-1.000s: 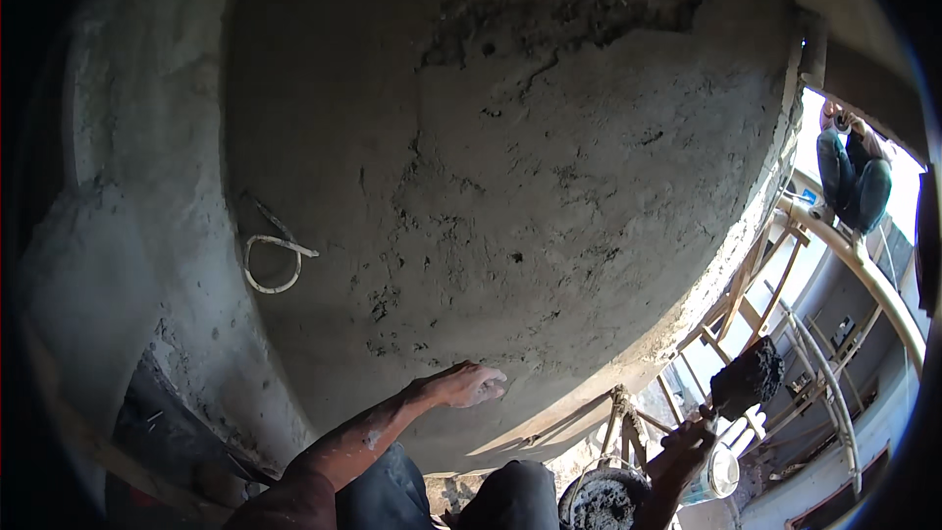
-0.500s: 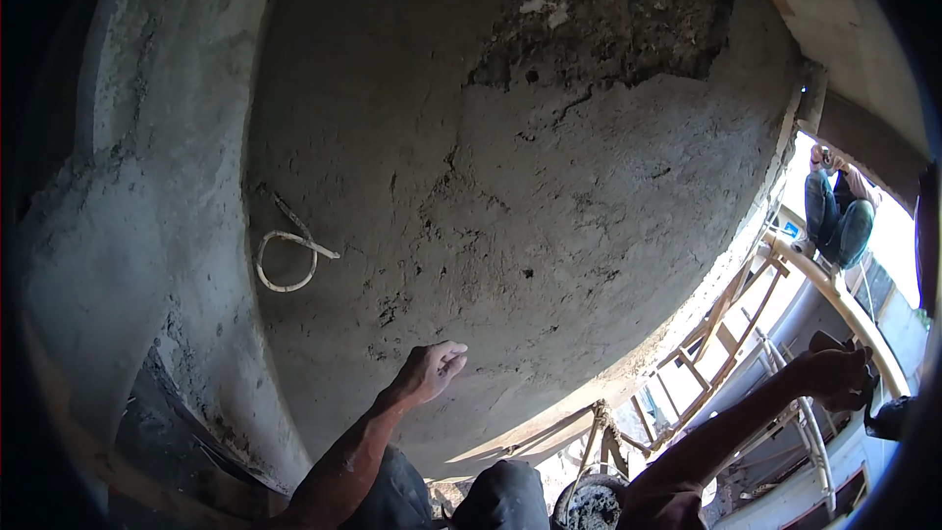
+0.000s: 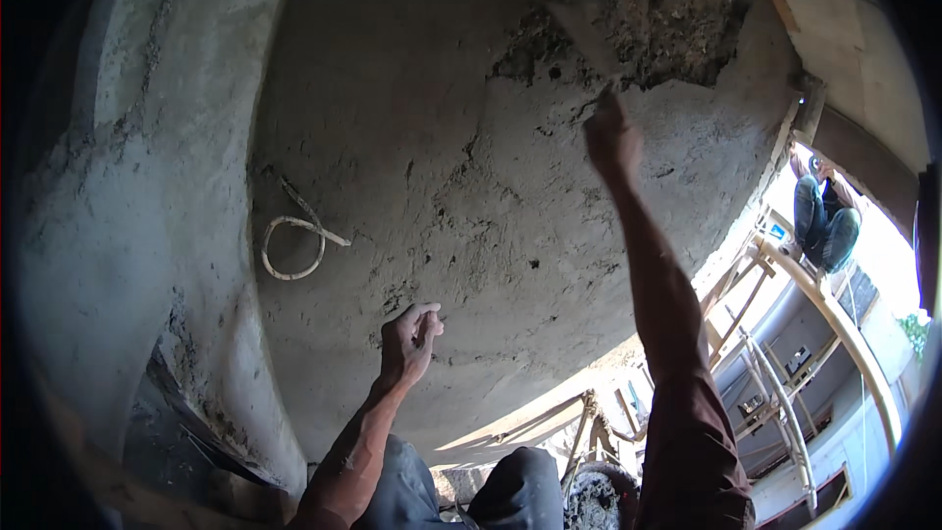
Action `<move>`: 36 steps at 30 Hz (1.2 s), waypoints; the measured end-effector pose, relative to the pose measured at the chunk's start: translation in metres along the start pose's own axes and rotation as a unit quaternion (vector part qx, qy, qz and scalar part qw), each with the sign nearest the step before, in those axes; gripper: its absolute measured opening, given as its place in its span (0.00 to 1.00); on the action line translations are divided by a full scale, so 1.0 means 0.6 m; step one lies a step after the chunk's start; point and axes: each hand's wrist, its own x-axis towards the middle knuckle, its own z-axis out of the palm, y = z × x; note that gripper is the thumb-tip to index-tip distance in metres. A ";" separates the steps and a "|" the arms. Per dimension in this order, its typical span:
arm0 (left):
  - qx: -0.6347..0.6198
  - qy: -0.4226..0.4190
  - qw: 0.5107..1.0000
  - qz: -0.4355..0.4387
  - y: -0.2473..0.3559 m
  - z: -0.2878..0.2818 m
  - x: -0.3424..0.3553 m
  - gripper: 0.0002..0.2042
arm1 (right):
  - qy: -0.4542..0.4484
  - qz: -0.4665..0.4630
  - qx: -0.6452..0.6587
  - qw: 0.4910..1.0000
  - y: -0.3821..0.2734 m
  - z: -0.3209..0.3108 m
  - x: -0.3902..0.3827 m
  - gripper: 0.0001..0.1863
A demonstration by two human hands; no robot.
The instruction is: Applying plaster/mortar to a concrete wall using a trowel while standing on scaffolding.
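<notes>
My right hand (image 3: pixel 615 140) is raised to the upper part of the wall, closed round the handle of a trowel (image 3: pixel 583 37). The blurred blade lies over the lower left edge of a dark rough patch (image 3: pixel 677 25). Around that patch the grey plaster (image 3: pixel 471 236) is damp and pitted. Lower down, my left hand (image 3: pixel 412 342) is curled into a loose fist in front of the plastered wall, and nothing shows in it. A pale looped cable (image 3: pixel 292 278) sticks out of the wall to the left of that hand.
A pail of grey mortar (image 3: pixel 595 499) stands beside my knees. The concrete column (image 3: pixel 186 216) bounds the wall on the left. At the right, wooden scaffolding poles (image 3: pixel 844 324) cross an opening, where another person (image 3: pixel 826 211) sits.
My right hand has swung up from the lower right to the rough patch with the trowel. My left hand has shifted slightly up and left, staying closed.
</notes>
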 end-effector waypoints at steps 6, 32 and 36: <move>-0.080 0.139 0.975 0.154 0.025 -0.005 0.007 0.11 | -0.251 -0.056 0.333 0.907 -0.057 0.025 -0.490 0.14; 0.044 0.012 0.999 0.022 -0.054 0.139 -0.003 0.14 | -0.342 0.826 0.208 0.397 0.338 -0.403 -1.087 0.16; 0.050 -0.006 0.999 0.006 -0.057 0.160 -0.005 0.14 | -0.252 0.839 0.284 0.389 0.314 -0.385 -1.110 0.16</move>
